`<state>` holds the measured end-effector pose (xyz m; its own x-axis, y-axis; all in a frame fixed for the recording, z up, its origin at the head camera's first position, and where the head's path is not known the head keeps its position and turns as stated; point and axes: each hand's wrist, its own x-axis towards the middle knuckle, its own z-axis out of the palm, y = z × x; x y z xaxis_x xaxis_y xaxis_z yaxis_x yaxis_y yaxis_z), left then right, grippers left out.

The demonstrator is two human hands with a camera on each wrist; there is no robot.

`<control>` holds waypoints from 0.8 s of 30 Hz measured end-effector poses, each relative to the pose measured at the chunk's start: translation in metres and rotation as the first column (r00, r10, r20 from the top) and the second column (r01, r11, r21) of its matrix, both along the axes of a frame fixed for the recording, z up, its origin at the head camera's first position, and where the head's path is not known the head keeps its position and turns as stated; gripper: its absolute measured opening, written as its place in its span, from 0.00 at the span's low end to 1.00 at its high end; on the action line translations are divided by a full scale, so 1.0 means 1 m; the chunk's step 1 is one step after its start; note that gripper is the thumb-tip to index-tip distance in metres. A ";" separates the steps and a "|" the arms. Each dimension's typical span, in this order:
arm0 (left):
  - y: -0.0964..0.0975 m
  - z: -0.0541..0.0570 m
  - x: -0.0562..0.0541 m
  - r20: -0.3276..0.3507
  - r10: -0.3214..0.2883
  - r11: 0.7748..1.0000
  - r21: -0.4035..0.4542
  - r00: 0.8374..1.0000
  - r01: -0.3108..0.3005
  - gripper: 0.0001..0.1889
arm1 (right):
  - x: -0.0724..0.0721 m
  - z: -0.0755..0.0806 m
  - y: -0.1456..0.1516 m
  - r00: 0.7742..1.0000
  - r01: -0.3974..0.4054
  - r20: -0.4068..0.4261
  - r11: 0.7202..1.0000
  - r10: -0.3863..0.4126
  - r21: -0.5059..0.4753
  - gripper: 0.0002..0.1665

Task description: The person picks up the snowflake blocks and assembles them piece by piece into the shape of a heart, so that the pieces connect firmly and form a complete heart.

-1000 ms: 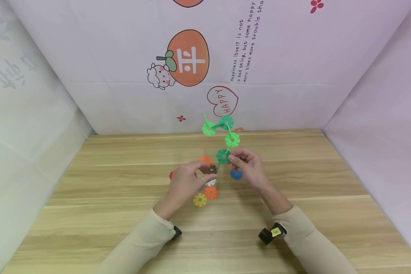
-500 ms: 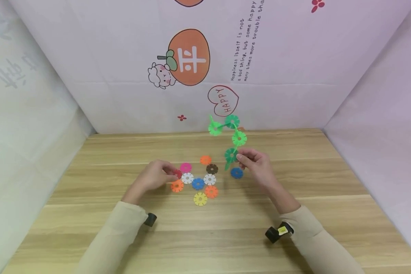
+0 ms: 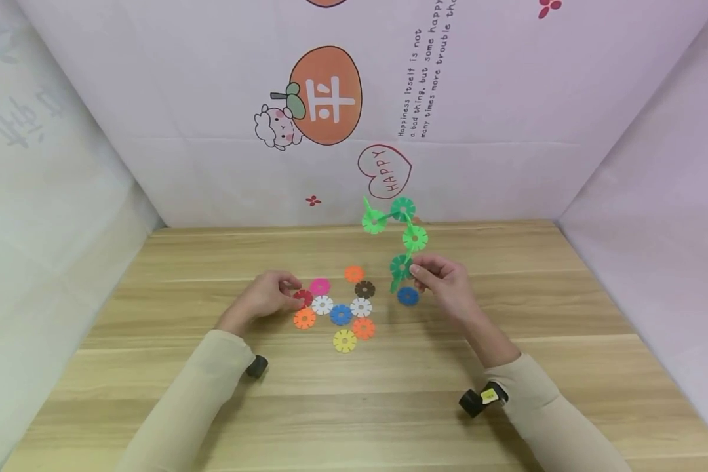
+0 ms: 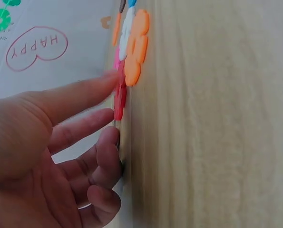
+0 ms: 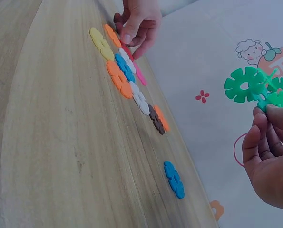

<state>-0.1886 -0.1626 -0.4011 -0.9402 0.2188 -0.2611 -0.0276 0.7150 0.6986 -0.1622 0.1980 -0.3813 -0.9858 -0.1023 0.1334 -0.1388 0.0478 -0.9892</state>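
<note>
In the head view my right hand (image 3: 442, 282) pinches the lowest part of a chain of interlocking green snowflake discs (image 3: 415, 238), light and dark green slotted together. The chain stands up above the table in a curve. My left hand (image 3: 267, 294) is down at the left end of the loose discs, thumb and index finger at the edges of a red snowflake disc (image 3: 303, 299). In the left wrist view this red disc (image 4: 120, 102) lies flat on the table between the thumb and index fingertips, the other fingers curled beside it.
Close to the red disc lie pink (image 3: 320, 286), white (image 3: 322, 305) and orange (image 3: 304, 318) discs. Blue (image 3: 341, 314), yellow (image 3: 345, 341) and brown (image 3: 364, 289) ones lie further right. Another blue disc (image 3: 408, 296) sits apart below the chain. A printed white cloth (image 3: 478, 164) rises behind the wooden table (image 3: 360, 406).
My left hand has left the chain's lower end and moved left and down to the red disc. My right hand has shifted slightly right with the green chain.
</note>
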 end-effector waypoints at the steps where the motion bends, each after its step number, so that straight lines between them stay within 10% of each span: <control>1: 0.001 0.000 0.000 -0.003 -0.005 1.000 -0.008 1.000 0.005 0.19 | 0.000 0.001 0.000 1.000 -0.001 -0.001 1.000 0.001 0.003 0.11; 11: 0.006 0.003 -0.001 -0.022 -0.015 0.999 -0.031 1.000 0.015 0.16 | 0.001 0.002 0.001 1.000 0.000 0.008 1.000 0.000 0.005 0.13; 24: 0.009 0.004 0.011 -0.124 0.171 0.974 0.168 0.977 -0.149 0.09 | 0.000 0.003 -0.004 1.000 0.006 0.019 1.000 -0.005 -0.010 0.12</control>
